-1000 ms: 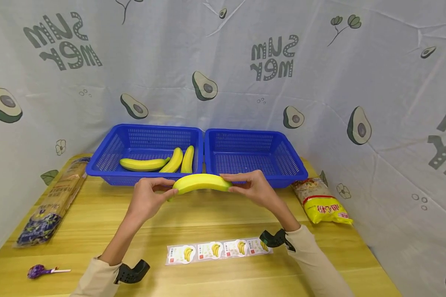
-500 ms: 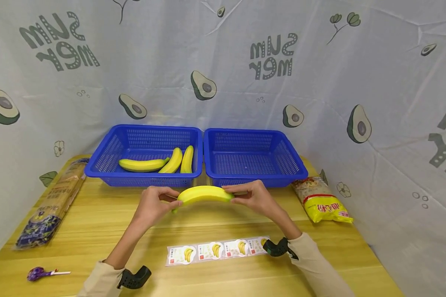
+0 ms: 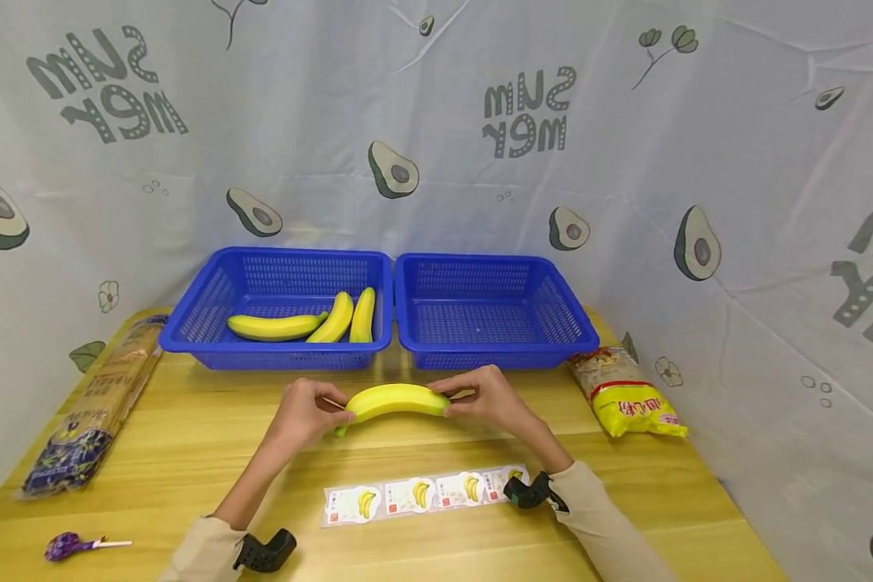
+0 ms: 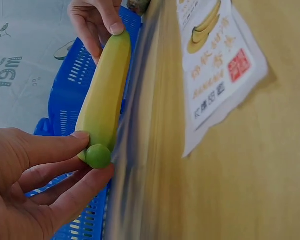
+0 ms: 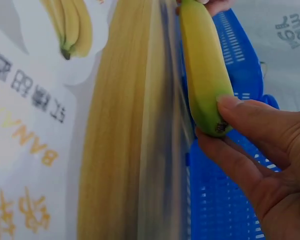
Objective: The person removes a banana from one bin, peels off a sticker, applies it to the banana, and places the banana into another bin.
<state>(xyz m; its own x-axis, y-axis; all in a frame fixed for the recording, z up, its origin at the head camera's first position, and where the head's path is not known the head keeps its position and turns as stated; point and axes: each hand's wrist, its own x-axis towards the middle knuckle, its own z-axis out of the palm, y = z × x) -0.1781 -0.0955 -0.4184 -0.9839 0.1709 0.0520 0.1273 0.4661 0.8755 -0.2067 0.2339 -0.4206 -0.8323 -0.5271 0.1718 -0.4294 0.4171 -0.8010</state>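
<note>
A yellow banana (image 3: pixel 397 399) with greenish ends is held level by both hands over the wooden table, in front of the baskets. My left hand (image 3: pixel 301 414) pinches its stem end; in the left wrist view the green stem tip (image 4: pixel 98 156) pokes out between thumb and fingers. At the other end my right hand (image 3: pixel 484 398) pinches the dark-tipped blossom end (image 5: pixel 217 122). Nearer the front lies a strip of banana stickers (image 3: pixel 422 495), its right end partly covered by the right wrist camera.
A left blue basket (image 3: pixel 284 347) contains several bananas (image 3: pixel 276 326); a right blue basket (image 3: pixel 495 356) stands beside it. A long noodle packet (image 3: pixel 94 412) lies at left, a lollipop (image 3: pixel 80 546) at front left, and a yellow-and-clear food bag (image 3: pixel 626 396) at right. A printed curtain (image 3: pixel 320 121) hangs behind.
Both hands have brought the banana down and toward the front, away from the basket rims. Both keep their hold on its ends.
</note>
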